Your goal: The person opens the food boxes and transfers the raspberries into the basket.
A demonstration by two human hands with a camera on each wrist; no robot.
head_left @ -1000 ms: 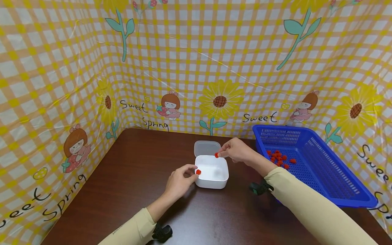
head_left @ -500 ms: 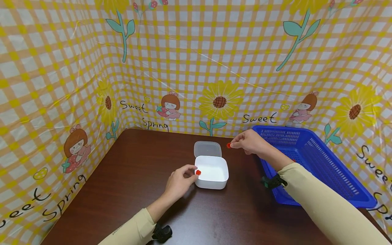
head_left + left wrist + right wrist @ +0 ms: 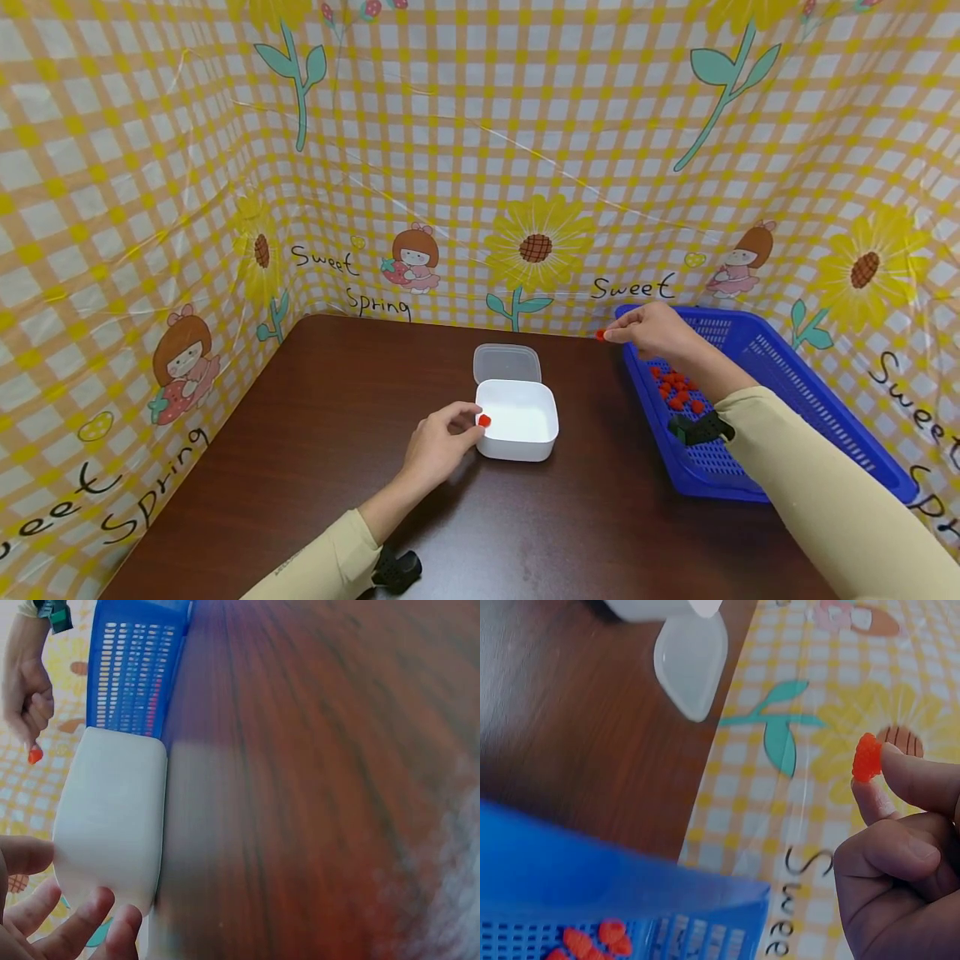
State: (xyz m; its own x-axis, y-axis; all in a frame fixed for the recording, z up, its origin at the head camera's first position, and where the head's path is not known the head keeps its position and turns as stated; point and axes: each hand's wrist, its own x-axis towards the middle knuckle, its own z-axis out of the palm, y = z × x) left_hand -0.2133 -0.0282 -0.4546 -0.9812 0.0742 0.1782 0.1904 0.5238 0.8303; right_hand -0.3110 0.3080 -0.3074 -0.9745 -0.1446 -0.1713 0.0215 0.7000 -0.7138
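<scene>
In the head view, my left hand [image 3: 441,446] holds the left side of a white lidded box [image 3: 517,450], thumb and index fingertip at its wall. A red raspberry [image 3: 484,421] shows just inside the rim between those fingertips. The box's clear lid [image 3: 507,363] lies folded back behind it. My right hand [image 3: 660,337] is raised at the back left corner of a blue basket [image 3: 825,408]. It pinches another raspberry [image 3: 866,757] between thumb and index finger, plainly seen in the right wrist view. The left wrist view shows the box's outer wall [image 3: 112,802].
Several loose raspberries [image 3: 675,387] lie in the basket's left part, partly behind the right forearm. The dark wooden table [image 3: 337,383] extends left and in front of the box. A yellow checked cloth [image 3: 450,167] hangs upright behind and at both sides.
My right hand has moved right and away from the box's back corner to the basket's edge, still pinching the raspberry. The left hand and box stay in place.
</scene>
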